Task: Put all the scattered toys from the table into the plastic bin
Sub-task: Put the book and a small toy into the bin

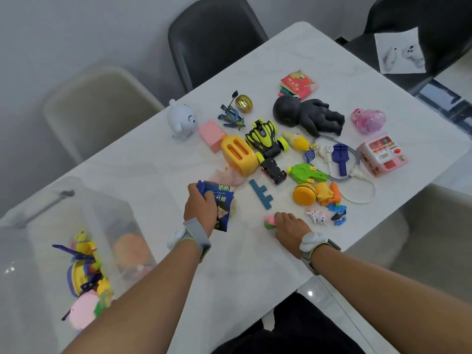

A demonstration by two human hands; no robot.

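Several toys already lie in the clear plastic bin at the left end of the table: something yellow and purple, a pink piece, an orange-brown shape behind the wall. By the look of it the job is early; far more is out on the marble than in the bin.

Right of the bin, the left hand has its fingers curled round a blue cloth booklet with printed characters, gripping it at its top edge near the table's middle. It looks ready to go leftward into the bin.

Past it stand a white bear figure, a pink block, a yellow toaster, a blue winged figure and a gold egg. A blue notched strip lies between the hands.

The right hand rests over a pink and green toy at the near edge, fingers bent down onto it; whether they have closed round it I cannot tell.

Further right remain a yellow-green race car, a small black car, a black baby doll, a red cloth book, a green gadget, a toy burger, a pink pony and a pink vending machine, all untouched.
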